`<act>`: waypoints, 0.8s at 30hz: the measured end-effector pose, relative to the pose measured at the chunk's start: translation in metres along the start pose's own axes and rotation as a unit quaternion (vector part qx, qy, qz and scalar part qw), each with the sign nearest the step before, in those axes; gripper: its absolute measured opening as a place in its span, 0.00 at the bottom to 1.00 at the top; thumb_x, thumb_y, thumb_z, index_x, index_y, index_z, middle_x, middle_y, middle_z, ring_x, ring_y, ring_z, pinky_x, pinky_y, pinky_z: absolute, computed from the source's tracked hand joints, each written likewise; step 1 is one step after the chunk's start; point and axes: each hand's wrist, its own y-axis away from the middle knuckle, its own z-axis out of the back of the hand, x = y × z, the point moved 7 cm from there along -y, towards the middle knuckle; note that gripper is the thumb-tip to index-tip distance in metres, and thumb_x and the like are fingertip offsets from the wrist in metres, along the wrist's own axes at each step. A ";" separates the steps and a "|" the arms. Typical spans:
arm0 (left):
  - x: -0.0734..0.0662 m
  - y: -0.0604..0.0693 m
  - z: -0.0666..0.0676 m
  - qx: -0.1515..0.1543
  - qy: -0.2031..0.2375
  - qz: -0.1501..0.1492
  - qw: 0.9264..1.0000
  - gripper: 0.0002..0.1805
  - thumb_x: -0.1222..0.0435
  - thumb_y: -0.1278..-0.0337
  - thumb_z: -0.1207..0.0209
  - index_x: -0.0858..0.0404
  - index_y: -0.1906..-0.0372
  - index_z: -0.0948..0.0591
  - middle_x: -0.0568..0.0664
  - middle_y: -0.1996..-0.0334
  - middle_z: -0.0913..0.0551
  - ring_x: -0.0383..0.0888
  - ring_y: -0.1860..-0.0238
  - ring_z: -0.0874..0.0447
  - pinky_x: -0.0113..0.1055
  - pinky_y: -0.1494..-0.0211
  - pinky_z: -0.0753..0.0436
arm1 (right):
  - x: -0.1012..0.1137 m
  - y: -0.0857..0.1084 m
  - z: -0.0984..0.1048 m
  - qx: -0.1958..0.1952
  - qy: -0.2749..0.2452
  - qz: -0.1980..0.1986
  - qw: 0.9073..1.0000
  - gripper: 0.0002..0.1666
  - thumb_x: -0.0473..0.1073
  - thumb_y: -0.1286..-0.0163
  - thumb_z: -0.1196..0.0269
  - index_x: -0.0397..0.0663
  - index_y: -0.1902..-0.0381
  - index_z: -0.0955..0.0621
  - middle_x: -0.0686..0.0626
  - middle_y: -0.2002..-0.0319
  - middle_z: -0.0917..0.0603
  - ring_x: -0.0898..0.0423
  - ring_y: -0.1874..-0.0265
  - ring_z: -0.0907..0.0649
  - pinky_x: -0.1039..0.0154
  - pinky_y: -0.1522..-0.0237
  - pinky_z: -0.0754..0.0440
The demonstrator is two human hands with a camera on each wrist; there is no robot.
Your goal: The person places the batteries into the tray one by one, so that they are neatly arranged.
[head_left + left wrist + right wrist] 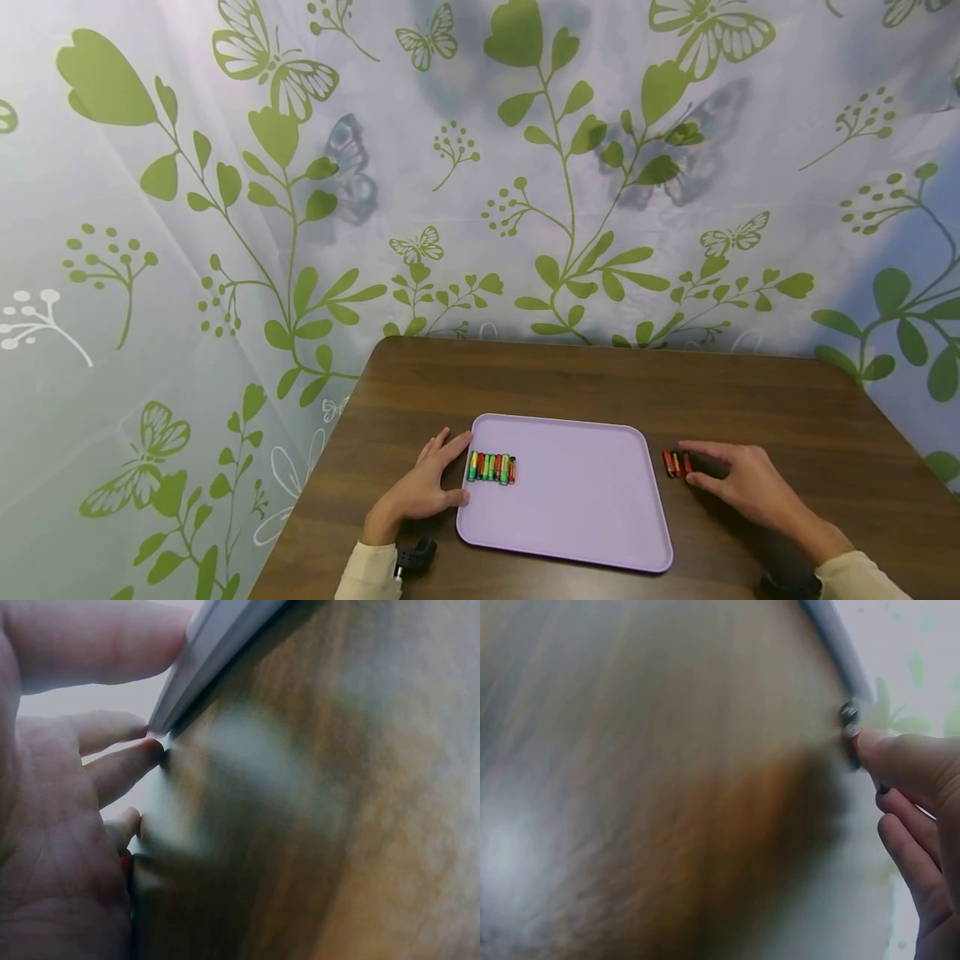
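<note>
A lilac tray [570, 492] lies on the table, with a row of several green and red batteries [491, 467] at its left side. My left hand [420, 487] rests on the tray's left edge, fingers spread. Its thumb [105, 645] touches the tray's rim [217, 652] in the left wrist view. Right of the tray lie a few red and black batteries [671, 463] side by side on the table. At their right end, my right hand [750, 483] pinches a battery [687, 463] between thumb and index finger. Dark battery ends [850, 720] show beside the thumb in the right wrist view.
The brown wooden table [585, 375] extends behind and beside the tray. A curtain [465, 183] with green leaves and butterflies hangs behind it. Black straps [416, 557] are on the wrists.
</note>
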 end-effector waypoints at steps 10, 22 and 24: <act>0.001 -0.004 0.001 -0.002 -0.002 -0.004 1.000 0.52 0.61 0.40 0.28 0.62 0.13 0.38 0.57 0.13 0.37 0.69 0.10 0.60 0.78 0.16 0.61 | 0.045 -0.028 0.005 0.000 -0.050 0.031 0.998 0.29 0.44 0.47 0.13 0.51 0.45 0.07 0.51 0.53 0.04 0.61 0.54 0.07 0.73 0.57 0.13; 0.001 -0.003 0.000 -0.003 0.003 0.002 1.000 0.52 0.61 0.41 0.28 0.62 0.13 0.38 0.56 0.13 0.37 0.70 0.10 0.60 0.83 0.19 0.60 | 0.097 -0.058 -0.034 -0.002 -0.105 0.024 0.994 0.28 0.41 0.42 0.15 0.53 0.42 0.07 0.55 0.49 0.05 0.55 0.51 0.06 0.60 0.55 0.10; 0.001 -0.002 0.000 -0.003 0.004 0.004 1.000 0.52 0.60 0.41 0.28 0.62 0.13 0.38 0.56 0.13 0.37 0.70 0.10 0.60 0.84 0.20 0.59 | 0.108 -0.062 -0.043 -0.010 -0.115 0.033 0.993 0.28 0.41 0.42 0.15 0.52 0.43 0.07 0.55 0.48 0.05 0.55 0.50 0.06 0.58 0.51 0.09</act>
